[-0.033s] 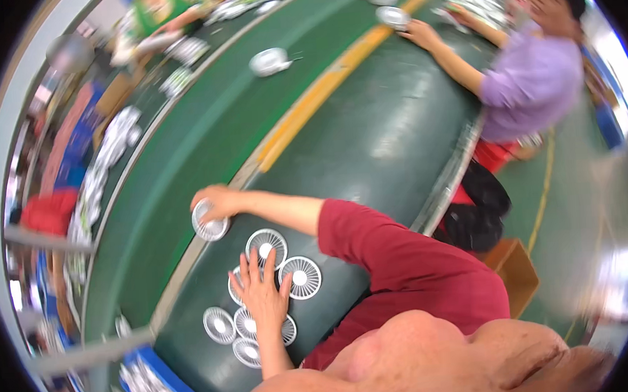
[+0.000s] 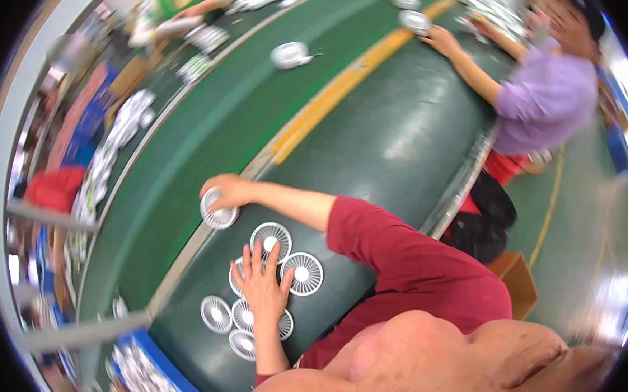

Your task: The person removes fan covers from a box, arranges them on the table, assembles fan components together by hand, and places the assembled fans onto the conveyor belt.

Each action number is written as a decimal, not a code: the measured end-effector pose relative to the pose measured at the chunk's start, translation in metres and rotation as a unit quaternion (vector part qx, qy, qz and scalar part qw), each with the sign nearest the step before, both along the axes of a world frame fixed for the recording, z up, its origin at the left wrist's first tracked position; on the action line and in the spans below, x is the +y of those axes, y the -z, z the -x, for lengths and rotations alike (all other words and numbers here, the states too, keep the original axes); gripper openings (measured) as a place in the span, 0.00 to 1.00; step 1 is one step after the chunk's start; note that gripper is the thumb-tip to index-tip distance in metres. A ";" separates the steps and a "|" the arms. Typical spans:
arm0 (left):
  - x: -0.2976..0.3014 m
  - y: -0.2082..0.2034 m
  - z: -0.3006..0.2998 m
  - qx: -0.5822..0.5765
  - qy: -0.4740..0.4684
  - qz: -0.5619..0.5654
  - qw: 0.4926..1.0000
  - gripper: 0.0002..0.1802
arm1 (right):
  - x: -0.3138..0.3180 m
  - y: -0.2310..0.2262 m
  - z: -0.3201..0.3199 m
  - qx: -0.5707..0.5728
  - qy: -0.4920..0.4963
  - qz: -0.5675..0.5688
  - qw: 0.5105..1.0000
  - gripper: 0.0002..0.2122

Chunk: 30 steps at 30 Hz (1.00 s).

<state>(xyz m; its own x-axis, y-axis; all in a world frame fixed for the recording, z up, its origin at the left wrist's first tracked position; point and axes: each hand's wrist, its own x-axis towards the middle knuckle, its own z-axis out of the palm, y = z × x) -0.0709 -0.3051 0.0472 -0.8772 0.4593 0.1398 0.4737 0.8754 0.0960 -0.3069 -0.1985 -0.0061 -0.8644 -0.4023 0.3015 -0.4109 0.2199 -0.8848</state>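
My right hand (image 2: 231, 191) grips a white round fan grille (image 2: 220, 216) at the strip between the worktable and the green conveyor belt. My left hand (image 2: 263, 289) lies with its fingers spread over a group of similar white grilles, its fingertips touching or just above them. Beyond its fingertips is one spoked grille (image 2: 271, 242) with a solid white hub. Another grille (image 2: 302, 273) lies to the right of that hand. Several more, among them a grille (image 2: 216, 314) and a grille (image 2: 242, 344), sit by the wrist, some partly hidden under the hand.
The green conveyor belt (image 2: 182, 161) runs past the dark green worktable (image 2: 368, 146), carrying a white fan part (image 2: 291, 55). A blue crate (image 2: 170, 377) of white parts stands at lower left. A co-worker in purple (image 2: 549, 102) handles parts at far right; a cardboard box (image 2: 517, 280) sits below.
The whole view has shifted slightly, so the belt and co-worker appear farther right. Both hands keep nearly the same pose, the right still on its grille.
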 end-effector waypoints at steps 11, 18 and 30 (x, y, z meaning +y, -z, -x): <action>-0.089 0.003 0.015 0.033 -0.028 -0.041 0.998 0.31 | -0.021 -0.013 -0.030 0.040 0.011 -0.033 0.999 0.20; -0.111 0.010 0.012 0.023 -0.055 -0.098 0.993 0.32 | -0.026 -0.023 -0.039 0.075 -0.011 -0.047 0.996 0.18; -0.302 0.010 0.098 0.193 -0.291 -0.114 0.930 0.25 | -0.022 -0.053 -0.063 0.243 -0.051 -0.231 0.941 0.20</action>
<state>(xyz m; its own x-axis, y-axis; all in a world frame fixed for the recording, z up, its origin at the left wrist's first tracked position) -0.1690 -0.6070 0.0373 -0.8317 -0.1581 0.5322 -0.0360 0.9719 0.2325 -0.2442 -0.2208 0.0472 -0.6194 -0.6602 0.4247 -0.7821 0.4723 -0.4064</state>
